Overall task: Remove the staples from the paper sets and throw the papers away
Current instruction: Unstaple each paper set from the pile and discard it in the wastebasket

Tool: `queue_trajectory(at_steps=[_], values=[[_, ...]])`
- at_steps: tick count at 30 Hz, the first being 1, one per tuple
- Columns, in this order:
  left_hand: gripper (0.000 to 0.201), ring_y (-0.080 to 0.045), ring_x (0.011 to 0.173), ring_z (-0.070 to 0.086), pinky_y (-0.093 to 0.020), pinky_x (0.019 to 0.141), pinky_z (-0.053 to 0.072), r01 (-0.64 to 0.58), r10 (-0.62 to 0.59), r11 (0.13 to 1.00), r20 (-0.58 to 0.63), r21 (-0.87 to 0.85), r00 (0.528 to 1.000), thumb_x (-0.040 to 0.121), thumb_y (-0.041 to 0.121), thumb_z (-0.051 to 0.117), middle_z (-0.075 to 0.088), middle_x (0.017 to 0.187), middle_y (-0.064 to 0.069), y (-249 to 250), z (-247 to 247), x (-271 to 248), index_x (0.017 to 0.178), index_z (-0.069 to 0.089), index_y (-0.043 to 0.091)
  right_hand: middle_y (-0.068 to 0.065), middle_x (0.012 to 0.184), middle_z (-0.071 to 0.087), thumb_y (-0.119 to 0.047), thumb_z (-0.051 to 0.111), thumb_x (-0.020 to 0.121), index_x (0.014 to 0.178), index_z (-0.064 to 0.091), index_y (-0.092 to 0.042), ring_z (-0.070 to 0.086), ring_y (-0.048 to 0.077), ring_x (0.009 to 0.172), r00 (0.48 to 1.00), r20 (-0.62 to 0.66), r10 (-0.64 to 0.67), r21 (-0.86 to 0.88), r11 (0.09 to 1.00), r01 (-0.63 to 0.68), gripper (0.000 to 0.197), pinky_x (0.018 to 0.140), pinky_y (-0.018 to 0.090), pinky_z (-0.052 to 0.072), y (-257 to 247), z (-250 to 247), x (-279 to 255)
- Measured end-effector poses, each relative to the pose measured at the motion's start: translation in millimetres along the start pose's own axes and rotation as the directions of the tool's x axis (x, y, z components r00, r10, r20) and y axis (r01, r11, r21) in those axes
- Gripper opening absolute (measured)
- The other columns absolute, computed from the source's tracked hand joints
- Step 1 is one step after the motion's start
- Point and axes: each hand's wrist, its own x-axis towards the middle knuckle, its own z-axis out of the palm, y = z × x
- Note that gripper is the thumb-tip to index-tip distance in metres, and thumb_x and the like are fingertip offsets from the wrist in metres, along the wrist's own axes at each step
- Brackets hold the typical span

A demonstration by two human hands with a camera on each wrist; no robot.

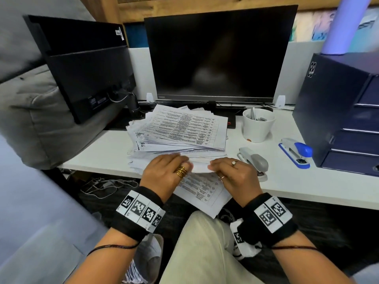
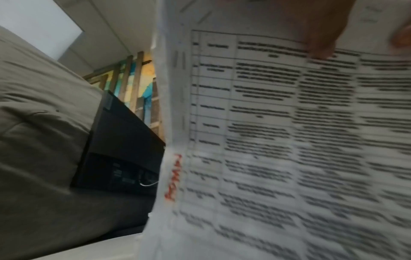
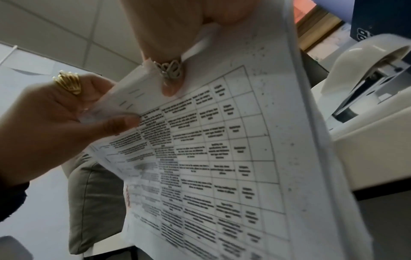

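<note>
An office desk: a white worktop [image 1: 98, 152] with a dark monitor [image 1: 217, 56] straight ahead and a second black monitor [image 1: 86, 66] turned away on the left, a grey cushion [image 1: 30, 111] behind it. A loose, untidy pile of printed papers [image 1: 180, 132] lies in the middle of the worktop, in front of the monitor. To its right stands a white cup [image 1: 258, 126], then a grey stapler [image 1: 254, 160] near the front edge and a blue-and-white stapler [image 1: 295, 152] beside a dark blue drawer unit [image 1: 340, 115].

The person sits at the front edge, both wrists in black bands with printed markers. One paper set [image 1: 205, 191], sheets printed with a table, hangs from the two hands over the edge of the worktop toward the lap. The left hand [image 1: 166, 173], wearing a stack of gold rings, has its fingers [image 3: 120, 123] curled, thumb pinching the top left corner of the set. The right hand [image 1: 235, 175], with a ring on it, has its fingers [image 3: 171, 84] curled over the top edge of the same set, gripping it just beside the left hand. From the right wrist the upper sheets look folded back at the corner between the two hands. No staple can be made out; that corner is hidden by the fingers.
</note>
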Motion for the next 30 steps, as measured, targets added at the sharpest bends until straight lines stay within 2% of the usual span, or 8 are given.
queue_trajectory(at_steps=[5,7,9,13,16,18,24,30], values=[[0.049,-0.024,0.106,0.057,-0.035,0.093,0.047,0.083,-0.070,0.994,-0.163,0.075,0.984,0.080,0.041,0.071,0.066,0.111,-0.008,-37,-18,5,0.117,0.050,0.015,-0.003,0.079,0.072,0.017,0.070,0.066,0.095,0.067,-0.015,0.064,0.003,0.071,0.977,0.055,0.208,0.053,0.976,-0.210,0.043,0.067,0.017,0.052,10,10,1],[0.065,-0.023,0.110,0.053,-0.035,0.095,0.042,0.185,-0.169,0.978,-0.158,0.093,0.973,0.074,0.049,0.072,0.061,0.119,-0.008,-53,-29,-1,0.122,0.046,0.015,-0.007,0.075,0.070,0.013,0.070,0.069,0.090,0.068,-0.015,0.061,-0.003,0.070,0.961,0.062,0.270,0.082,0.958,-0.275,0.036,0.067,0.005,0.045,10,17,5],[0.083,-0.022,0.114,0.049,-0.033,0.098,0.036,0.362,-0.361,0.932,-0.032,0.005,0.932,0.065,0.056,0.074,0.055,0.125,-0.007,-68,-36,-8,0.129,0.042,0.015,-0.006,0.072,0.070,-0.001,0.065,0.077,0.088,0.063,-0.024,0.064,0.003,0.067,0.939,0.053,0.340,0.129,0.930,-0.344,0.026,0.064,0.015,0.050,11,25,5],[0.074,0.005,0.096,0.054,-0.012,0.087,0.041,0.746,-0.611,0.595,0.434,-0.300,0.662,0.053,0.074,0.067,0.058,0.106,0.022,-92,-41,-30,0.113,0.052,0.032,-0.010,0.068,0.066,0.001,0.066,0.079,0.084,0.067,-0.018,0.060,-0.012,0.068,0.899,0.094,0.429,0.216,0.872,-0.439,0.020,0.064,0.009,0.046,7,47,8],[0.046,-0.023,0.074,0.057,-0.036,0.066,0.044,0.840,-0.743,0.542,0.462,-0.012,0.485,0.073,0.055,0.065,0.057,0.073,-0.005,-114,-45,-50,0.069,0.051,0.011,-0.002,0.062,0.064,-0.003,0.069,0.080,0.083,0.068,-0.010,0.057,0.000,0.058,0.892,0.136,0.432,0.198,0.870,-0.451,0.007,0.058,0.017,0.042,-8,75,17],[0.044,-0.030,0.071,0.054,-0.035,0.060,0.036,0.848,-0.800,0.519,0.410,0.108,0.438,0.082,0.044,0.063,0.054,0.070,-0.011,-125,-58,-58,0.069,0.048,0.004,0.008,0.065,0.065,-0.009,0.067,0.083,0.088,0.066,-0.007,0.056,0.019,0.057,0.881,0.222,0.417,0.156,0.877,-0.454,0.005,0.056,0.025,0.037,-23,97,23],[0.042,-0.036,0.082,0.059,-0.036,0.068,0.040,0.762,-0.737,0.606,0.520,0.227,0.432,0.090,0.037,0.056,0.063,0.086,-0.023,-131,-74,-92,0.085,0.056,-0.004,0.020,0.096,0.066,-0.013,0.052,0.092,0.119,0.056,-0.005,0.061,0.034,0.091,0.706,0.626,0.330,0.071,0.878,-0.474,0.029,0.074,0.033,0.045,-76,167,17],[0.035,-0.037,0.106,0.056,-0.036,0.081,0.042,0.770,-0.775,0.489,0.609,0.410,0.168,0.096,0.023,0.046,0.061,0.113,-0.023,-111,-40,-142,0.124,0.045,0.000,0.024,0.100,0.062,0.003,0.044,0.087,0.104,0.056,0.006,0.059,0.034,0.095,0.465,0.807,0.363,-0.059,0.834,-0.549,0.021,0.075,0.031,0.042,-85,224,-7]])
